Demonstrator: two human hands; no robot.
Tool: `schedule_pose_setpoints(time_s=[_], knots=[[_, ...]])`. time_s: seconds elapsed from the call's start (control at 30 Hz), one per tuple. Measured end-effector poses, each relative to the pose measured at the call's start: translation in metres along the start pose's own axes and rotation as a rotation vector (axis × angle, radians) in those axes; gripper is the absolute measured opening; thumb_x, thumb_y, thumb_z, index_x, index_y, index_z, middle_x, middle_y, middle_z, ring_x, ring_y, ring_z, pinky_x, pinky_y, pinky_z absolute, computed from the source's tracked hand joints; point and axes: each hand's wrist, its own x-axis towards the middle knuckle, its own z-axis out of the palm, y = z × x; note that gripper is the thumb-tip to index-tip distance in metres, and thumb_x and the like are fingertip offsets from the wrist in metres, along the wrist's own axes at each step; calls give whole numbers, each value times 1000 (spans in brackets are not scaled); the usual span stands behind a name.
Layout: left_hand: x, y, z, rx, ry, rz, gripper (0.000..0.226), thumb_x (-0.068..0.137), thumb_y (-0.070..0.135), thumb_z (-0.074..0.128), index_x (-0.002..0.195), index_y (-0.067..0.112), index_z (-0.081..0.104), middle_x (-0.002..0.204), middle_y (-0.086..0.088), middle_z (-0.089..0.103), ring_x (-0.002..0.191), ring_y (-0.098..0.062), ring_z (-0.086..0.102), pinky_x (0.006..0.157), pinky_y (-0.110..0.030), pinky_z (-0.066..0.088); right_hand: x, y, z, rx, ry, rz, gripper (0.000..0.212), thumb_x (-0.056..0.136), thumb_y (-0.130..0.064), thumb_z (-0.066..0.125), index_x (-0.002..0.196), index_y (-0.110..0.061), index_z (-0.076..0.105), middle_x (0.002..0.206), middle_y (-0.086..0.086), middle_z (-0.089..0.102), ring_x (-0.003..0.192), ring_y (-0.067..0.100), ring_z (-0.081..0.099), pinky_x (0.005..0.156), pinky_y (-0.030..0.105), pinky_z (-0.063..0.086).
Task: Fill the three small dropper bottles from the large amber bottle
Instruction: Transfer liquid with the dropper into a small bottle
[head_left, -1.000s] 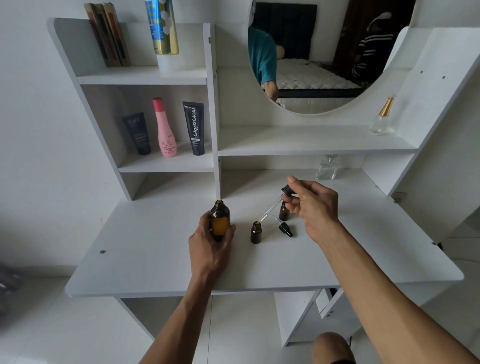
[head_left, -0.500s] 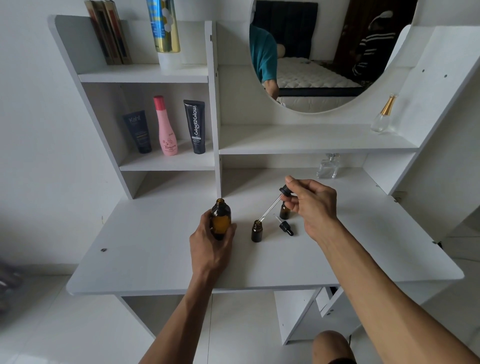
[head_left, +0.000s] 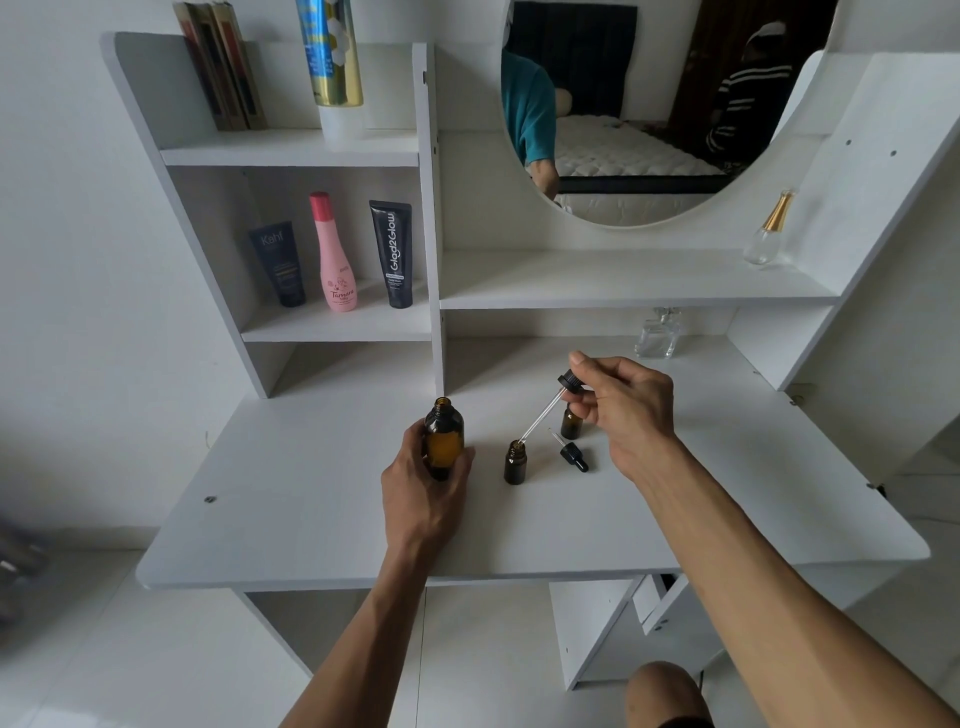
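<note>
- left hand (head_left: 423, 483) wraps large amber bottle (head_left: 444, 435), upright, uncapped, mid tabletop (head_left: 291, 519)
- right hand (head_left: 623, 410) pinches dropper (head_left: 550, 405), tip in mouth of small bottle (head_left: 515, 462)
- second small bottle (head_left: 570, 423) behind, loose dropper cap (head_left: 573, 455) lying beside

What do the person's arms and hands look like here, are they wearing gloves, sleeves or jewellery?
Both hands are bare: the left hand and the right hand carry no gloves, and no rings, watch or bracelet can be seen. Both forearms are uncovered as far as the picture's lower edge, so no sleeve shows there. In the mirror a teal short sleeve appears, probably the person's top.
</note>
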Motion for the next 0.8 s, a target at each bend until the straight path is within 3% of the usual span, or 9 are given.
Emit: schedule_pose_setpoints(time_s=[0.27,0.8], knots=[[-1,2,-1,-2,0,-2,42,83,32,77,120,22,60,92,10,66,73,0,57,62,2,36,1,-1,1,-13,-7,-12,19,85,-21,81,77,-9,69,81,14,72,65,24,70,55,26,55],[0,0,0,-12,-8,5,43,84,34,76,122,22,59,98,7,67,83,-13,61,63,2,37,2,-2,1,-53,-25,-41,19,84,-22,81,79,-7,69,82,14,73,66,23,72,57,27,55]])
